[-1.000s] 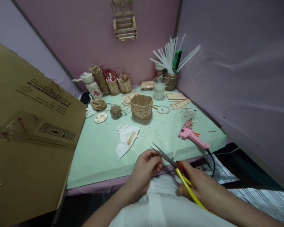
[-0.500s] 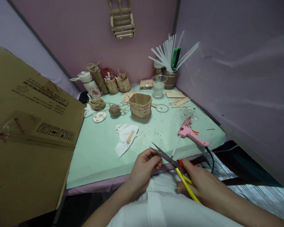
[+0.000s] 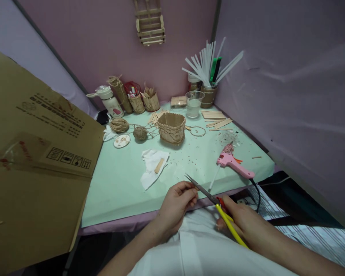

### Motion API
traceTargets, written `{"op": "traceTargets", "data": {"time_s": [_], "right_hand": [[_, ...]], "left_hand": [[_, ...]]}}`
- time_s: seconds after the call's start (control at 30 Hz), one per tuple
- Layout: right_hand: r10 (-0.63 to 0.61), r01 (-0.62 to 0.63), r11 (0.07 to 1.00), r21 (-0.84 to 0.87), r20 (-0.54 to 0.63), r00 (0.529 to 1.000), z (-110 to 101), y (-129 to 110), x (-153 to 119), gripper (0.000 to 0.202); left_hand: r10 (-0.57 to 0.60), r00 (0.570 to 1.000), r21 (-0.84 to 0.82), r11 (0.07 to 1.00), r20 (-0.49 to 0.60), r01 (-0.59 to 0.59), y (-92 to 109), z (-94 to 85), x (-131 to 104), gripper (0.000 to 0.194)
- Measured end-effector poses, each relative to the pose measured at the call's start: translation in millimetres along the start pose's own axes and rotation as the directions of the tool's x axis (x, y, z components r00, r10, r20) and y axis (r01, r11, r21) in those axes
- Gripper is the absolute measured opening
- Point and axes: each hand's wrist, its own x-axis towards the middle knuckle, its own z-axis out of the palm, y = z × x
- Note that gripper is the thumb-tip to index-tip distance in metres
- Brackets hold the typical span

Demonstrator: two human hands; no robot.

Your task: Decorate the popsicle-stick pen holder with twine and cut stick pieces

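Gripping scissors (image 3: 214, 199) with right fingers (image 3: 231, 205), angling blades (image 3: 199, 186) far-left, beside left fingers (image 3: 186, 194); pressing those together, any pinched bit unclear.

Top edge crops a wooden rack (image 3: 151, 28) at 12 o'clock, left edge a cardboard box (image 3: 40, 165) at 9; the right hand (image 3: 240, 218) hides part of the scissors (image 3: 203, 190). I cannot tell what, if anything, the left hand (image 3: 176, 201) pinches.

Yellow-and-red-handled scissors (image 3: 202, 188) sit in the right hand (image 3: 244, 218), grey blades nearly closed, angled forward-left.
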Motion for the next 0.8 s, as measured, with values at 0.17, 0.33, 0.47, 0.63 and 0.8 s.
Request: {"op": "traceTargets", "data": {"time_s": [0.17, 0.33, 0.47, 0.63, 0.8], "right_hand": [[-0.01, 0.007, 0.997, -0.07, -0.038, 0.999, -9.4, -3.1, -3.7, 0.021], [0.033, -0.051, 0.979, -0.198, -0.091, 0.995, -14.7, -8.5, -5.6, 0.036], [0.021, -0.036, 0.978, -0.207, -0.076, 0.997, -13.7, -8.1, -4.8, 0.039], [0.019, -0.035, 0.978, -0.205, -0.08, 0.997, -13.3, -5.3, -4.8, 0.04], [0.01, -0.028, 0.979, -0.202, -0.087, 0.996, -13.8, -5.1, -5.5, 0.041]], "left_hand": [[0.033, 0.999, 0.017, 0.999, -0.012, -0.033, 2.0, -2.1, -0.4, 0.014], [0.065, 0.998, 0.016, 0.998, 0.003, -0.065, 0.1, -4.8, -1.7, 0.008], [0.079, 0.997, 0.011, 0.997, -0.012, -0.079, -3.5, -6.1, -0.7, 0.011], [0.089, 0.996, 0.015, 0.996, -0.013, -0.089, -4.1, -6.2, 0.1, 0.011], [0.108, 0.994, 0.042, 0.993, -0.024, -0.107, -3.8, -5.9, -0.5, 0.012]]}}
